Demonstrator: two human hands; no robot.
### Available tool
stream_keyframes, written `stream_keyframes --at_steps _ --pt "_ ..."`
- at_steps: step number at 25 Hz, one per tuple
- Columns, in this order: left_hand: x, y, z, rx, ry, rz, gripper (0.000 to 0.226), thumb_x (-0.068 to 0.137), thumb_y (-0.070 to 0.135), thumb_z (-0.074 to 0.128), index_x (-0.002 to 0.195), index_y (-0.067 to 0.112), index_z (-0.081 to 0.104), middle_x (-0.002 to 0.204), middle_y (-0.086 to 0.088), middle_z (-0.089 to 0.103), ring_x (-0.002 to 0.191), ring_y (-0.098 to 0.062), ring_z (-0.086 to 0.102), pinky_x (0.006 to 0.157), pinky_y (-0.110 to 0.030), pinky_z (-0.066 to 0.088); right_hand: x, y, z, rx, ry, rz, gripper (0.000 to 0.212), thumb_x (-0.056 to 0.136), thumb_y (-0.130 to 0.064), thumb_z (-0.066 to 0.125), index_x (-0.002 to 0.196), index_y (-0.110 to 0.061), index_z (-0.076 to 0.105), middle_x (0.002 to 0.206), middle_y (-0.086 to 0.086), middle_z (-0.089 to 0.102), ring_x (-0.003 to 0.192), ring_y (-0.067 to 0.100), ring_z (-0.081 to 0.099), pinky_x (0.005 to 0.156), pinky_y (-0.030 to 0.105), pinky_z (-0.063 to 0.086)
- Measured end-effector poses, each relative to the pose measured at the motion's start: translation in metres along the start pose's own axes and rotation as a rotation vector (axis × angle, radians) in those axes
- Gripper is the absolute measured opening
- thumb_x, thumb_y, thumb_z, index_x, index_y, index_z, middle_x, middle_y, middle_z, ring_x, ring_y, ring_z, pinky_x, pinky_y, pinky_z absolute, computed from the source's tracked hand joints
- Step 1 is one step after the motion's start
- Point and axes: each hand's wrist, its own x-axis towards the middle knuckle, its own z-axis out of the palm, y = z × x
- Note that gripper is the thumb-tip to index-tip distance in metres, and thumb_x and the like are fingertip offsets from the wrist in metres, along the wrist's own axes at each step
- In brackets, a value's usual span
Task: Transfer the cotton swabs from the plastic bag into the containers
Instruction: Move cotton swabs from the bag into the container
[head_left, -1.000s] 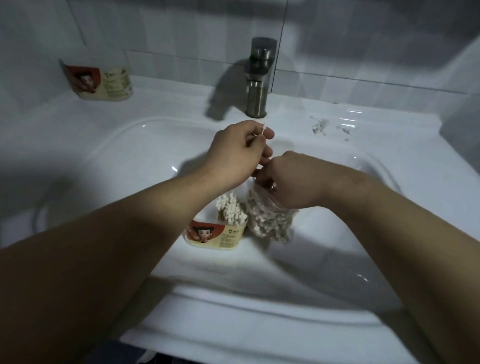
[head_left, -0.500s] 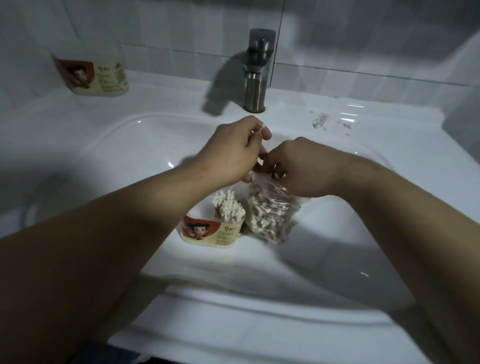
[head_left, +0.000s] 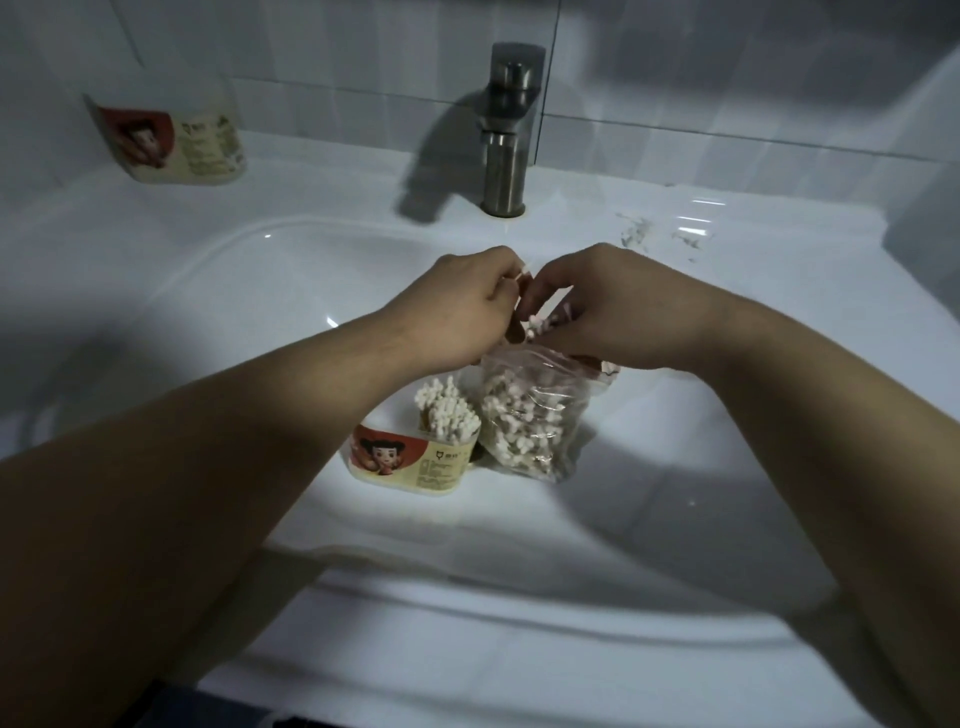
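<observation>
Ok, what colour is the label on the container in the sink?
On the container, the label is red and cream with a cartoon figure; head view.

Single cam, head-worn, wide-angle. Looks fwd & down into the sink (head_left: 156, 291) from its front edge, close in: left hand (head_left: 462, 306) & right hand (head_left: 613, 306) sit mid-frame, tap (head_left: 506, 130) & tiled wall (head_left: 727, 62) at top, near rim at btm.

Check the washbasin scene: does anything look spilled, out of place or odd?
Yes. Small greyish scraps lie scattered on the sink ledge right of the tap, like spilled debris. Also, the container and bag of swabs stand inside the basin, an unusual workplace.
</observation>
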Motion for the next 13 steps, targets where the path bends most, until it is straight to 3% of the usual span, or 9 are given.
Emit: stream_keyframes --at_steps 3,8,13 --pt "0.000 0.000 0.001 -0.012 0.023 -0.008 0.020 0.107 0.022 0.039 0.100 0.025 0.057 0.092 -0.001 0.068 0.069 -0.016 0.069 0.063 -0.039 0.061 0.000 -0.001 0.000 0.039 0.032 0.008 0.016 0.078 -0.030 0.083 0.092 -0.027 0.076 0.069 -0.014 0.072 0.058 0.001 0.066 0.065 0.030 0.057" --pt "-0.002 0.002 0.000 -0.038 0.015 -0.033 0.024 0.106 0.019 0.038 0.104 0.025 0.061 0.093 0.001 0.069 0.071 -0.015 0.069 0.060 -0.036 0.061 -0.005 -0.003 0.000 -0.178 -0.109 0.018 0.028 0.082 -0.027 0.072 0.110 -0.032 0.073 0.090 -0.008 0.074 0.082 0.010 0.069 0.078 0.035 0.060" --pt "-0.002 0.003 0.000 -0.057 0.007 -0.057 0.027 0.105 0.018 0.037 0.107 0.023 0.064 0.095 0.000 0.070 0.070 -0.019 0.070 0.059 -0.037 0.062 -0.004 -0.012 0.012 -0.363 -0.153 -0.041 0.020 0.090 -0.035 0.063 0.107 -0.027 0.071 0.081 -0.009 0.063 0.078 0.015 0.062 0.061 0.022 0.045"
